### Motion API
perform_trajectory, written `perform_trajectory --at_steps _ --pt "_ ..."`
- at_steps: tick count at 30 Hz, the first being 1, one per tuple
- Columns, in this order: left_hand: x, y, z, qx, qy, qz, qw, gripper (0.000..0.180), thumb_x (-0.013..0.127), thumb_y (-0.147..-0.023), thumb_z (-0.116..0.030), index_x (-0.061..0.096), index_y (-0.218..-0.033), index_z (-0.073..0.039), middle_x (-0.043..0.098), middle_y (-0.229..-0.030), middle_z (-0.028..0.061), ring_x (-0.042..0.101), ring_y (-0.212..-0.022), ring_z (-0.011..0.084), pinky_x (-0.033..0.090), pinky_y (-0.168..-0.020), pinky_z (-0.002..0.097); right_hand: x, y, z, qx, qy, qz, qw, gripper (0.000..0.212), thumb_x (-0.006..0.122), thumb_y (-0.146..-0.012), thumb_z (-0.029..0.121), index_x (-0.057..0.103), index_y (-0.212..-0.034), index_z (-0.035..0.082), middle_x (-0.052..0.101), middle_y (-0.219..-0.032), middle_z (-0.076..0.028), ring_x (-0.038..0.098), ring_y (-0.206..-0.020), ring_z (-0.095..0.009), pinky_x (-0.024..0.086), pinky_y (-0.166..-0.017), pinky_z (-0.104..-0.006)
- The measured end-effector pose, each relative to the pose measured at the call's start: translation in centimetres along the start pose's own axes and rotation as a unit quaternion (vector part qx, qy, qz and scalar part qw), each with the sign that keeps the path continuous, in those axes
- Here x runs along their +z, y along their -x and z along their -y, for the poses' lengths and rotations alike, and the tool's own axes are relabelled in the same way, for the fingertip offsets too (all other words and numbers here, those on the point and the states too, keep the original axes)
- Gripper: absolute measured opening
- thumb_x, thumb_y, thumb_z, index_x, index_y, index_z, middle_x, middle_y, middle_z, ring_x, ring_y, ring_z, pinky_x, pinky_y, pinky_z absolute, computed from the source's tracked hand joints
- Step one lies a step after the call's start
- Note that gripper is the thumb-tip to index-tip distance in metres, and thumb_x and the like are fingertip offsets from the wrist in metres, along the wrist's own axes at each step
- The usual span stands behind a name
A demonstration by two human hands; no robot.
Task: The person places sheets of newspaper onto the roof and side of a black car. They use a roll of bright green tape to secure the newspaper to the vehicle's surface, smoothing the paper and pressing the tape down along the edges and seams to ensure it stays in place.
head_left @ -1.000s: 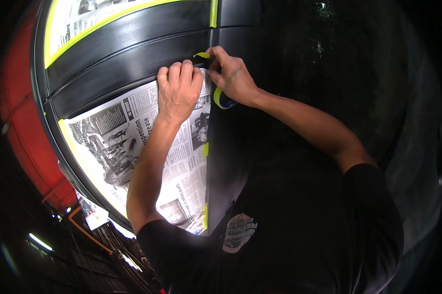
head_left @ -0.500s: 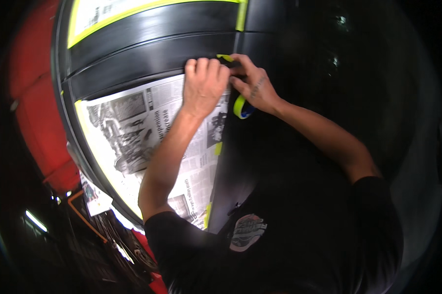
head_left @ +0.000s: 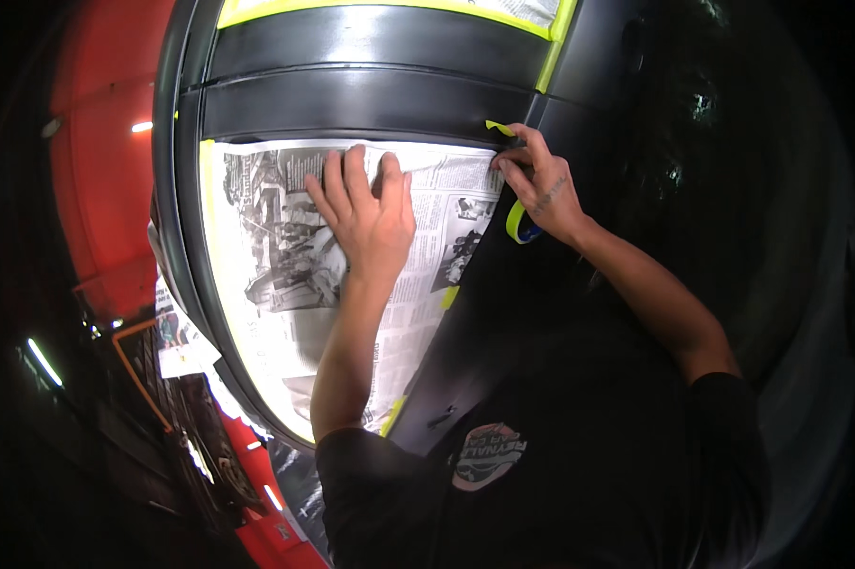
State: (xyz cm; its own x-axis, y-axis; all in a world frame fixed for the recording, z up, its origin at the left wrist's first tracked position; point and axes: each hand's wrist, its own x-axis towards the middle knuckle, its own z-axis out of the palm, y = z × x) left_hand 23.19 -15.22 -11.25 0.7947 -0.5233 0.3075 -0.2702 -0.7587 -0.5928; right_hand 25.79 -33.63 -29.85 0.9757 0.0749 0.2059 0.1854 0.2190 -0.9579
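A sheet of newspaper (head_left: 418, 256) covers a window-shaped area in a black car body, with yellow tape (head_left: 209, 204) along its left edge and short yellow pieces on its right edge. Across the sheet's upper part my left hand (head_left: 371, 218) lies with fingers spread, holding nothing. At the upper right corner of the paper, my right hand (head_left: 551, 190) has its thumb and fingers pinched together. A roll of yellow masking tape (head_left: 517, 224) with a blue core sits under that hand's palm, partly hidden. A loose yellow tape end (head_left: 498, 127) sticks up beyond its fingertips.
Above the sheet runs a dark pillar panel (head_left: 371, 100); beyond it, another newspaper-covered area has a yellow tape border (head_left: 390, 11). A red surface (head_left: 100, 190) stands at the left. More printed paper (head_left: 181, 337) hangs at the lower left, near an orange frame (head_left: 141, 370).
My left hand has moved away from the right hand and spread out on the newspaper. The right hand stays by the corner with the tape. The whole view has shifted.
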Motion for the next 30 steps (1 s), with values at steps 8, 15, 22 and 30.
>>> perform_trajectory --at_steps 8,15,22,30 --pt "1.9 -0.1 -1.6 -0.043 0.018 -0.048 0.998 0.029 0.079 -0.093 -0.030 0.072 -0.110 -0.007 0.055 -0.138 0.0219 0.043 -0.141 0.0450 0.028 -0.114 0.0756 -1.0 -0.2 0.8 0.046 -0.022 0.050 0.997 0.035 0.063 -0.105 0.011 0.051 -0.136 -0.001 0.077 -0.102 -0.018 0.075 -0.086 -0.023 0.058 -0.080 -0.0352" --pt "1.9 -0.5 -1.9 -0.068 0.054 -0.066 0.994 0.029 0.079 -0.093 -0.028 0.073 -0.110 -0.006 0.054 -0.138 0.0230 0.044 -0.141 0.0452 0.025 -0.117 0.0747 1.2 -2.0 5.6 0.002 -0.099 0.104 0.990 0.024 0.067 -0.104 0.017 0.066 -0.117 -0.003 0.076 -0.096 -0.014 0.072 -0.085 -0.017 0.057 -0.077 -0.0345" --pt "1.6 -0.4 -1.8 -0.073 0.049 -0.086 0.992 0.019 0.072 -0.093 -0.019 0.075 -0.106 -0.005 0.063 -0.133 0.0190 0.052 -0.138 0.0414 0.024 -0.123 0.0671 3.4 -5.3 6.9 0.017 -0.091 0.134 0.987 0.023 0.067 -0.106 0.022 0.070 -0.102 0.000 0.070 -0.083 -0.001 0.058 -0.074 -0.008 0.049 -0.067 -0.0280" --pt "1.9 -0.6 -2.2 -0.077 0.048 -0.077 0.993 0.038 0.079 -0.091 -0.035 0.072 -0.113 -0.006 0.057 -0.137 0.0210 0.046 -0.142 0.0429 0.023 -0.120 0.0710 0.5 -2.9 4.4 0.057 -0.094 0.093 0.990 0.022 0.068 -0.103 0.020 0.072 -0.100 -0.002 0.073 -0.085 -0.005 0.064 -0.081 -0.010 0.053 -0.075 -0.0304"
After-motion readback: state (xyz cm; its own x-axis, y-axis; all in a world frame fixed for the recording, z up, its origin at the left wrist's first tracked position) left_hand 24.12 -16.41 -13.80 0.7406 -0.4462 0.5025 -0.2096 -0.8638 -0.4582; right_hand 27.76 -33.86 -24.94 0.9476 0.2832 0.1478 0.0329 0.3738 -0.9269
